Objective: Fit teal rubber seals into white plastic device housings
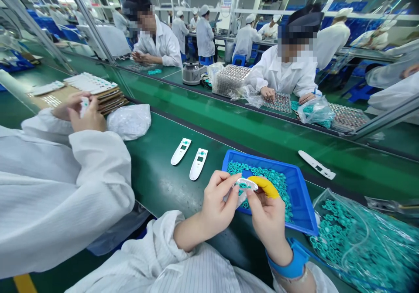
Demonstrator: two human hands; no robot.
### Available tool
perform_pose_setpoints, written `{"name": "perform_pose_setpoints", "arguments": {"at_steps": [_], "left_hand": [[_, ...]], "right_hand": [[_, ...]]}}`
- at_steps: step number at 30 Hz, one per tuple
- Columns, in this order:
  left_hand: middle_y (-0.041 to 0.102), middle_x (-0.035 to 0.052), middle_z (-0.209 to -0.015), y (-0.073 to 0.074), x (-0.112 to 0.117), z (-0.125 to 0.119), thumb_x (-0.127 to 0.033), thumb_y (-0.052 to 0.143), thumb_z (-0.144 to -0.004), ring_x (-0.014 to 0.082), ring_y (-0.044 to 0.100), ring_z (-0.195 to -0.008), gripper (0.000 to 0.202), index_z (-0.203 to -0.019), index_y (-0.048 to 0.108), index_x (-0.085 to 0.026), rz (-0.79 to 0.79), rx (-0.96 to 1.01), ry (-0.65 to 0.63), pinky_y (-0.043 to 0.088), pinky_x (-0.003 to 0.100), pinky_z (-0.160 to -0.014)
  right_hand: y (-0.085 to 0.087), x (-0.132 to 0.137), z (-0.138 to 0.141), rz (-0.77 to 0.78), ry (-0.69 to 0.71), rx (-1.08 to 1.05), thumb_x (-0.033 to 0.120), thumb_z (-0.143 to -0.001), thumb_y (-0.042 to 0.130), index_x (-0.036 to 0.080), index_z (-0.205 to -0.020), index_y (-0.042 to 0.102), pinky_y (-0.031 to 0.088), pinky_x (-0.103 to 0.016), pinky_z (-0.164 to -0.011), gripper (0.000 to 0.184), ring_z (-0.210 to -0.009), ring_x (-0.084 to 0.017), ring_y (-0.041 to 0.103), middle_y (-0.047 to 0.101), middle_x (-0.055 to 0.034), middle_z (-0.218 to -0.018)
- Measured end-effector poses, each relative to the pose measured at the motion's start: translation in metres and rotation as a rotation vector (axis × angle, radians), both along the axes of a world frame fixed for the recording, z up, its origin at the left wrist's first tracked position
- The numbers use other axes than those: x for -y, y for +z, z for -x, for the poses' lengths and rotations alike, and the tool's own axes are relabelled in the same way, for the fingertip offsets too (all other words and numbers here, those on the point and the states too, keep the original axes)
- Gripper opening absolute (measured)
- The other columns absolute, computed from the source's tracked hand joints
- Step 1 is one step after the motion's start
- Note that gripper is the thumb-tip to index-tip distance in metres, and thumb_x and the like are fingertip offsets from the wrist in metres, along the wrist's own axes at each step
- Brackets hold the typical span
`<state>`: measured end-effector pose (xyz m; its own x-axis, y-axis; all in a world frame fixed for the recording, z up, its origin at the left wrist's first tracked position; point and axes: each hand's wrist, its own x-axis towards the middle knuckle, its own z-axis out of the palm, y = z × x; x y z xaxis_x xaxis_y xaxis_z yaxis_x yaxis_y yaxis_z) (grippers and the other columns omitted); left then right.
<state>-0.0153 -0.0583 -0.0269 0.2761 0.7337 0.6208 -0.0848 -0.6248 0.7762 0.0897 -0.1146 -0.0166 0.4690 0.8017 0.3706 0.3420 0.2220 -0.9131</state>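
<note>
Between both hands is a white plastic housing [246, 184] with a teal part set in its end. My left hand [220, 199] pinches it from the left side. My right hand [266, 210], with a yellow cover on one finger and a blue wrist strap [288, 258], grips its right side. The lower part of the housing is partly hidden by the fingers. Right behind the hands stands a blue tray [303, 197] holding many small teal parts [275, 177]. To the left lie two white housings, one nearer [198, 164] and one farther [180, 151], each with a teal part in it.
Another white housing [317, 165] lies beyond the tray. A clear bag of teal parts [363, 240] sits at the right. At the left, a co-worker's hands [83, 112] hold a white piece beside a plastic bag [129, 120] and stacked cardboard [111, 103]. Co-workers sit across the green belt [196, 114].
</note>
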Motion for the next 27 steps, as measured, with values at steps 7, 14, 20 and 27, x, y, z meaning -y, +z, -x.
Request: {"name": "perform_pose_setpoints", "arguments": {"at_steps": [7,14,20,27], "left_hand": [[0.052,0.0053,-0.089,-0.007,-0.010,0.006,-0.017,0.049,-0.089,0.0108,0.056,-0.074,0.026,-0.111,0.063,-0.017,0.155,-0.075,0.049,0.049,0.019,-0.056],[0.055,0.0047,-0.083,-0.066,-0.054,0.027,-0.016,0.047,-0.086,0.0133,0.058,-0.073,0.028,-0.111,0.059,-0.011,0.354,-0.393,0.320,0.052,0.024,-0.061],[0.065,0.0098,-0.092,-0.084,-0.069,0.004,-0.013,0.051,-0.082,0.0223,0.059,-0.093,0.031,-0.110,0.062,-0.012,0.248,-0.680,0.291,0.048,0.039,-0.087],[0.032,0.0221,-0.147,-0.074,-0.053,0.003,-0.037,0.052,-0.084,0.0403,0.022,-0.136,0.058,-0.135,0.044,-0.012,0.091,-0.966,0.326,0.013,0.067,-0.104]], "right_hand": [[-0.007,-0.002,-0.008,0.117,0.047,0.016,0.029,-0.086,0.056,0.023,-0.105,0.058,0.055,-0.034,-0.074,0.021,-0.089,-0.020,0.063,0.062,-0.0071,-0.104],[-0.012,0.002,-0.033,0.151,-0.152,0.006,0.037,-0.081,0.060,0.022,-0.107,0.059,0.052,-0.043,-0.085,0.030,-0.101,-0.025,0.060,0.061,-0.0100,-0.109],[-0.016,0.006,-0.039,0.166,-0.168,0.064,0.040,-0.081,0.060,0.022,-0.108,0.060,0.051,-0.043,-0.083,0.033,-0.094,-0.024,0.062,0.062,-0.0104,-0.107],[-0.021,0.011,-0.051,0.204,-0.203,0.144,0.044,-0.081,0.058,0.022,-0.108,0.060,0.050,-0.044,-0.081,0.035,-0.086,-0.023,0.063,0.064,-0.0100,-0.109]]}}
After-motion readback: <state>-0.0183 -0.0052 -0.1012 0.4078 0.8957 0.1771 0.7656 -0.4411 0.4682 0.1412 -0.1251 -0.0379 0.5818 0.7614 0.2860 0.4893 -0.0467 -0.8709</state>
